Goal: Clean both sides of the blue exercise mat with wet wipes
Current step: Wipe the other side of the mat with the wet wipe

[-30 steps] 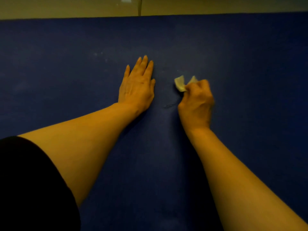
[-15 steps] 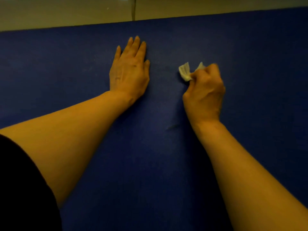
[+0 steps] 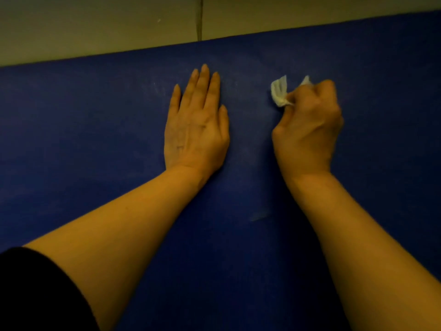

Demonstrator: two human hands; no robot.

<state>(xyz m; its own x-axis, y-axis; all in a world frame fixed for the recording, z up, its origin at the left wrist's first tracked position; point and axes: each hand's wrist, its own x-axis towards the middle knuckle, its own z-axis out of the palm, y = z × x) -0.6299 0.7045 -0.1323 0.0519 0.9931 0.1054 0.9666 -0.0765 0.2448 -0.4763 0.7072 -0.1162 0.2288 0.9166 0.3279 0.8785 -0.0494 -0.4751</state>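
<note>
The blue exercise mat [image 3: 95, 144] lies flat and fills most of the view. My left hand [image 3: 195, 125] rests palm down on it with straight fingers, a little short of the mat's far edge. To its right, my right hand [image 3: 307, 130] is curled round a crumpled white wet wipe [image 3: 279, 93], and the wipe's ends stick out past the fingers toward the far edge. The wipe sits at the mat's surface. A small pale mark [image 3: 259, 217] shows on the mat nearer to me, between my forearms.
Beyond the mat's far edge lies pale tiled floor [image 3: 95, 27] with a dark grout line [image 3: 199, 17]. A dark sleeve [image 3: 31, 295] covers my left upper arm at the bottom left corner.
My right hand with the wipe has moved away from me and to the right along the mat. The view has shifted, so more floor shows beyond the far edge. The left hand stays flat.
</note>
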